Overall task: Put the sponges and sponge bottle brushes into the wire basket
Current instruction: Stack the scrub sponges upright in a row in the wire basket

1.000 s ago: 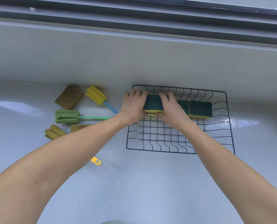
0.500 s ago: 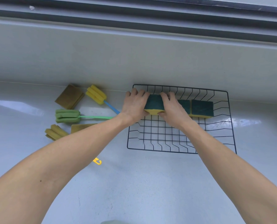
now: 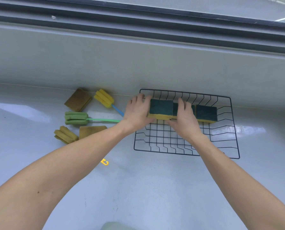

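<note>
Head view: both hands, left hand [image 3: 137, 112] and right hand [image 3: 185, 119], pinch a green-topped sponge [image 3: 161, 109] inside the wire basket [image 3: 234, 128]. The middle sponge [image 3: 175, 109] is mostly hidden behind the right hand's fingers.

Grey counter [image 3: 155, 188], wire basket [image 3: 234, 130], loose sponges [image 3: 77, 100], bottle brushes [image 3: 76, 118]

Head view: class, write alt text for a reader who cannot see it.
Both hands, left hand and right hand, press a green-and-yellow sponge into the far side of a black wire basket. Three sponge bottle brushes and two brown sponges lie on the grey counter to the left.
</note>
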